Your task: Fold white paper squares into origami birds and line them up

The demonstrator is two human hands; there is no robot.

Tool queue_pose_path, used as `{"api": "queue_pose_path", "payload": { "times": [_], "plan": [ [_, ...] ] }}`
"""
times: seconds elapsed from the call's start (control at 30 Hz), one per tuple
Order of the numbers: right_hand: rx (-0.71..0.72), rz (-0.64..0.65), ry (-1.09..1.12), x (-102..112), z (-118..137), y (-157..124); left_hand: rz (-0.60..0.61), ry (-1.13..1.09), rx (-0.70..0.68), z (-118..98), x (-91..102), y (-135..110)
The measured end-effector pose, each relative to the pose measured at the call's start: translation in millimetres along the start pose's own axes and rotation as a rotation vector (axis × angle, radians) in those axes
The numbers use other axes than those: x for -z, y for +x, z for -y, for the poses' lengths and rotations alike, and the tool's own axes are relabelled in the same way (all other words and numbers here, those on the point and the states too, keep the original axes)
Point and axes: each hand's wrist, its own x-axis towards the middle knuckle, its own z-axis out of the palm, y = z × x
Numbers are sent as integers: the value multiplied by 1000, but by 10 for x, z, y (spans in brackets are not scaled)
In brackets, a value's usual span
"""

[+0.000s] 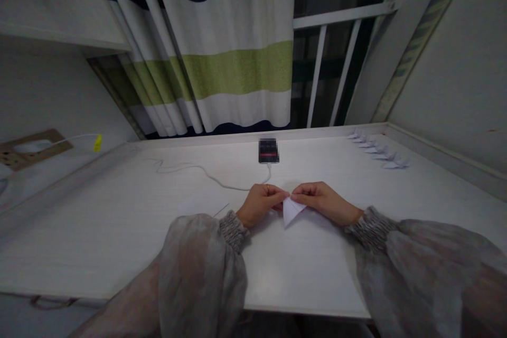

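Note:
A small white folded paper (292, 211), shaped like a triangle pointing toward me, is held just above the white desk (119, 232) at its middle. My left hand (259, 203) pinches the paper's upper left edge with closed fingers. My right hand (322, 200) pinches its upper right edge, fingers also closed. Both wrists rest on or close to the desktop, in loose grey sleeves.
A dark phone (268, 150) lies behind my hands, with a white cable (198, 169) running left to a wall socket (24, 150). Several folded paper pieces (376, 150) sit in a row at the back right. A striped curtain (229, 63) hangs behind the desk.

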Motion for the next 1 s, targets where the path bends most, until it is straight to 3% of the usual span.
{"api": "queue_pose_path", "payload": {
  "times": [0.47, 1.0],
  "plan": [
    [-17, -1, 69, 3, -6, 11, 100, -57, 23, 25, 12, 8],
    [33, -55, -33, 9, -27, 2, 86, -55, 32, 8, -6, -9]
  ]
}}
